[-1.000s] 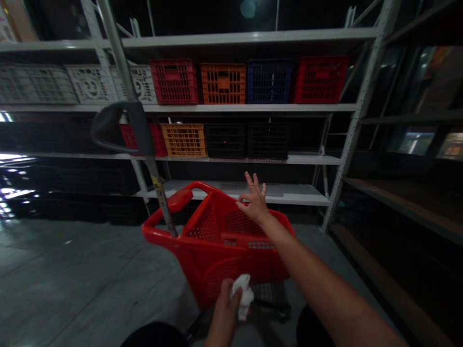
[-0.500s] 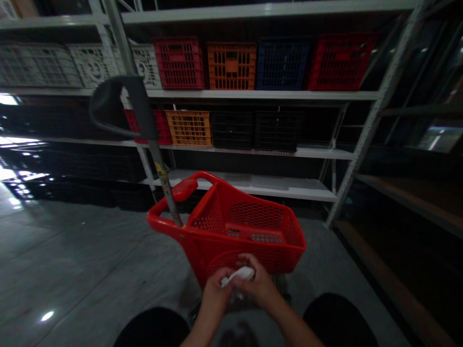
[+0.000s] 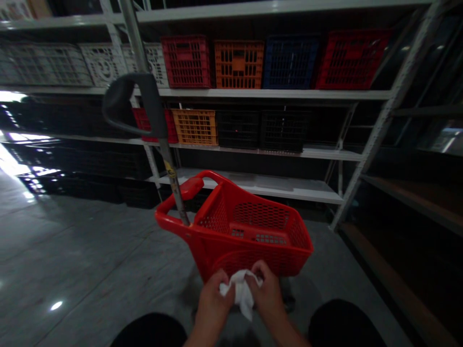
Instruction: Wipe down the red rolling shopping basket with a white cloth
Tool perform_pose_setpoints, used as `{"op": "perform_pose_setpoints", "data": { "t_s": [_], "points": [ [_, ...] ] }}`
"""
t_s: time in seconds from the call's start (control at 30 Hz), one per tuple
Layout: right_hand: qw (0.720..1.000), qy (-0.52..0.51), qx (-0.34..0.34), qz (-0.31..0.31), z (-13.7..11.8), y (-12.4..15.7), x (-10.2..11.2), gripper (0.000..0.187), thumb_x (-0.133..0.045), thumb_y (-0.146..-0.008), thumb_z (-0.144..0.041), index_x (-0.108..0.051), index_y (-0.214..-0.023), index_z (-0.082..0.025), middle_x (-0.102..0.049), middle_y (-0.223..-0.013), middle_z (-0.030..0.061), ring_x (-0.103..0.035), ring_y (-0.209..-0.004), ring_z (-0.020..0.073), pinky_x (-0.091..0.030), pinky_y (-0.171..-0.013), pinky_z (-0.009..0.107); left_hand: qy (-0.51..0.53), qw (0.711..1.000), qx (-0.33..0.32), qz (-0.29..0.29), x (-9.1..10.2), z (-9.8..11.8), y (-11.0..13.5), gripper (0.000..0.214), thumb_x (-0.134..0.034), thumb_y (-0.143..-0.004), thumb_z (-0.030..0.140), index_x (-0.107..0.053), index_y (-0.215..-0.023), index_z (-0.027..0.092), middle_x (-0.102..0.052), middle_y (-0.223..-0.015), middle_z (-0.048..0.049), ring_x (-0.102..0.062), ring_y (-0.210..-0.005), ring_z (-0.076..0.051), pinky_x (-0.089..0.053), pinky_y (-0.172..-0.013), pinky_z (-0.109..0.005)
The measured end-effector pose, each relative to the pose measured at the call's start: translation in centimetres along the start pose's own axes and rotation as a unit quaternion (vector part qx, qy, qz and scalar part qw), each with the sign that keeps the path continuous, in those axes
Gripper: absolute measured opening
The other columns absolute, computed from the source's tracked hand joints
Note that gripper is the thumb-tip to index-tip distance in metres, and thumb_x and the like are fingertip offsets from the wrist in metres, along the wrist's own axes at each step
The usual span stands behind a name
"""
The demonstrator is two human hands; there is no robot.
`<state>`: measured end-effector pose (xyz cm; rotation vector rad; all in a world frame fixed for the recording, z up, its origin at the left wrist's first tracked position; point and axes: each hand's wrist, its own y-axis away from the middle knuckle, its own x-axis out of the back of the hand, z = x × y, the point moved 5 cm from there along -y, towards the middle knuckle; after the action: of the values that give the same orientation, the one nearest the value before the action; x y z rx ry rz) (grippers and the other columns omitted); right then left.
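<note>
A crumpled white wipe (image 3: 242, 289) is stretched between my two hands, its loose end hanging down in the middle. My left hand (image 3: 214, 300) pinches it on the left side. My right hand (image 3: 266, 293) grips it on the right, thumb over the cloth. Just beyond both hands stands a small red plastic shopping cart (image 3: 249, 246) with perforated basket walls. A metal pole with a dark grey handle loop (image 3: 157, 106) rises from the cart's handle end.
White metal shelving (image 3: 275, 94) spans the background, holding red, orange, blue, black and white crates. To the right are darker shelves (image 3: 415, 193). My knees (image 3: 150, 330) show at the bottom, above the grey floor (image 3: 90, 250).
The wipe, bunched small between my fingers before, is now spread wider with an end hanging down. My right hand has shifted slightly right. The whole view has moved a little.
</note>
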<state>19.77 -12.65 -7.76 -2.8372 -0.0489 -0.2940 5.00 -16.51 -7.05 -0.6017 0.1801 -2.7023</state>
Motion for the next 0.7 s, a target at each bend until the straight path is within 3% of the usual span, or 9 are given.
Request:
{"op": "perform_pose_setpoints", "data": {
  "t_s": [0.1, 0.17, 0.23, 0.33, 0.43, 0.5, 0.6, 0.67, 0.7],
  "points": [
    [0.994, -0.013, 0.095, -0.061, -2.7, 2.1, -1.5, 0.011, -0.052, -0.075, -0.021, -0.058, -0.084, -0.021, -0.056, -0.084, 0.0026, -0.053, -0.080, 0.0158, -0.043, -0.072, 0.025, 0.019, 0.999, -0.032, 0.018, 0.4, 0.1, 0.5, 0.012, -0.054, -0.059, 0.024, -0.044, -0.056, 0.020, -0.049, -0.057, 0.0039, -0.046, -0.056, -0.011, -0.037, -0.056, -0.022],
    [0.983, -0.020, 0.141, -0.118, -3.7, 3.1, -2.3, 0.028, -0.053, -0.077, -0.023, -0.058, -0.105, -0.026, -0.054, -0.104, 0.0051, -0.051, -0.097, 0.0183, -0.041, -0.084, 0.028, 0.109, 0.994, 0.004, -0.004, 0.5, -0.3, 0.8, 0.009, -0.055, -0.061, 0.027, -0.050, -0.064, 0.020, -0.055, -0.062, 0.0030, -0.050, -0.060, -0.012, -0.040, -0.058, -0.023],
    [0.977, -0.010, 0.159, -0.145, -3.7, 3.6, -2.8, 0.040, -0.059, -0.075, -0.025, -0.054, -0.114, -0.030, -0.051, -0.113, 0.0049, -0.049, -0.105, 0.0199, -0.039, -0.090, 0.029, 0.237, 0.968, 0.077, -0.014, 0.5, -0.7, 1.2, 0.020, -0.056, -0.061, 0.034, -0.056, -0.076, 0.020, -0.061, -0.075, 0.0002, -0.056, -0.070, -0.015, -0.045, -0.065, -0.025],
    [0.980, 0.010, 0.157, -0.119, -2.4, 3.2, -3.1, 0.040, -0.064, -0.071, -0.025, -0.058, -0.110, -0.032, -0.052, -0.111, 0.0044, -0.051, -0.103, 0.0197, -0.042, -0.088, 0.028, 0.377, 0.908, 0.183, -0.010, 0.3, -1.3, 2.2, 0.039, -0.056, -0.062, 0.048, -0.060, -0.089, 0.020, -0.064, -0.097, -0.0056, -0.058, -0.089, -0.020, -0.046, -0.077, -0.030],
    [0.987, 0.010, 0.150, -0.057, -1.1, 1.9, -3.2, 0.031, -0.059, -0.074, -0.020, -0.062, -0.103, -0.028, -0.057, -0.100, 0.0044, -0.055, -0.095, 0.0176, -0.046, -0.081, 0.026, 0.425, 0.881, 0.203, -0.049, -0.2, -0.7, 2.5, 0.056, -0.048, -0.067, 0.060, -0.055, -0.107, 0.022, -0.064, -0.102, -0.0094, -0.058, -0.095, -0.022, -0.045, -0.083, -0.035],
    [0.988, 0.001, 0.151, -0.042, -0.9, 0.6, -3.3, 0.029, -0.056, -0.073, -0.016, -0.063, -0.100, -0.025, -0.061, -0.095, 0.0036, -0.057, -0.090, 0.0162, -0.047, -0.078, 0.025, 0.418, 0.887, 0.184, -0.064, 0.4, -0.1, 2.0, 0.062, -0.045, -0.070, 0.061, -0.044, -0.120, 0.024, -0.065, -0.100, -0.0096, -0.059, -0.095, -0.023, -0.044, -0.084, -0.038],
    [0.989, 0.002, 0.144, -0.036, -2.0, -2.1, -3.2, 0.032, -0.052, -0.072, -0.011, -0.063, -0.100, -0.022, -0.065, -0.093, 0.0029, -0.060, -0.086, 0.0156, -0.048, -0.077, 0.026, 0.316, 0.942, 0.112, -0.028, 4.0, 1.2, -0.4, 0.057, -0.048, -0.073, 0.054, -0.041, -0.121, 0.024, -0.068, -0.089, -0.0077, -0.062, -0.088, -0.024, -0.045, -0.082, -0.040],
    [0.986, 0.004, 0.166, -0.029, -4.1, -4.2, -3.1, 0.034, -0.048, -0.070, -0.008, -0.064, -0.098, -0.021, -0.065, -0.092, 0.0031, -0.060, -0.085, 0.0156, -0.048, -0.078, 0.028, 0.170, 0.983, -0.001, 0.066, 8.2, 2.6, -3.0, 0.041, -0.047, -0.075, 0.049, -0.053, -0.105, 0.022, -0.067, -0.089, -0.0063, -0.060, -0.090, -0.023, -0.044, -0.085, -0.039],
    [0.982, 0.004, 0.188, -0.029, -5.4, -5.1, -3.3, 0.034, -0.047, -0.070, -0.007, -0.065, -0.095, -0.021, -0.065, -0.091, 0.0032, -0.060, -0.085, 0.0153, -0.047, -0.078, 0.027, 0.085, 0.984, -0.064, 0.144, 10.5, 3.5, -4.2, 0.037, -0.046, -0.076, 0.048, -0.056, -0.100, 0.022, -0.065, -0.093, -0.0056, -0.058, -0.094, -0.023, -0.042, -0.087, -0.039]
  ]
}}
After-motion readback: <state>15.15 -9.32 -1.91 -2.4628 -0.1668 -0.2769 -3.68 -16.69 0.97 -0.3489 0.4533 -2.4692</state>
